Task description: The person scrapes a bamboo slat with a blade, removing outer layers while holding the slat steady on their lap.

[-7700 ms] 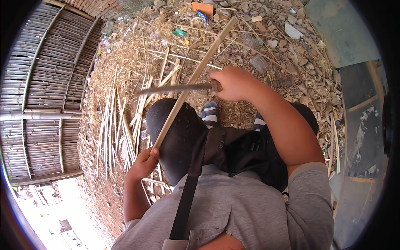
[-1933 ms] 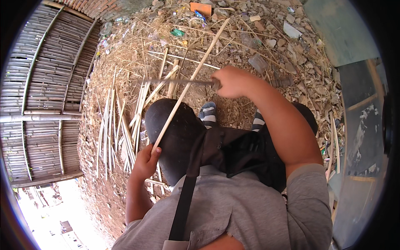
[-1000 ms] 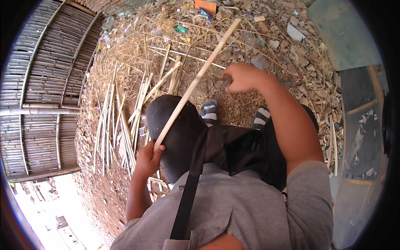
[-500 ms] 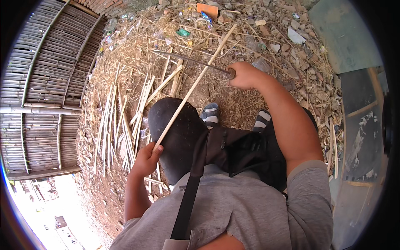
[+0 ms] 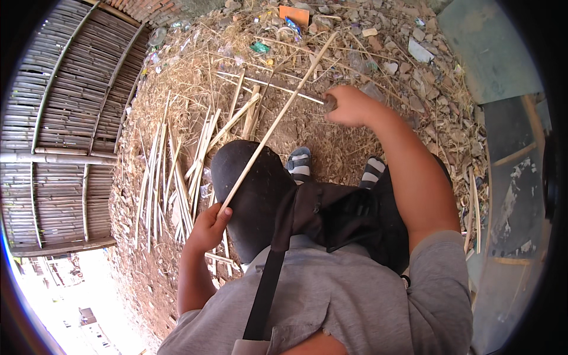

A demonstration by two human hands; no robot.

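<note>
My left hand (image 5: 208, 229) is closed around the near end of a long, pale split bamboo strip (image 5: 273, 127). The strip slants up and away to the right, passing over my dark-trousered left knee (image 5: 245, 168). In my right hand (image 5: 353, 107) is the handle of a long, thin-bladed knife (image 5: 260, 82), its blade pointing left. That blade crosses the upper half of the strip; whether the two touch I cannot tell. The bright line along the blade looks like glare.
Several cut bamboo strips (image 5: 155, 171) lie on the ground at left. A bamboo-slat panel (image 5: 65, 106) stands beyond them. Dry straw, stones and litter cover the far ground, with an orange piece (image 5: 294, 15) there. Grey sheets (image 5: 515, 177) line the right side. My sandalled feet (image 5: 300, 163) are below.
The right hand has turned slightly, and the blade, dark before, now shows a bright edge. My left hand and the bamboo strip have hardly moved.
</note>
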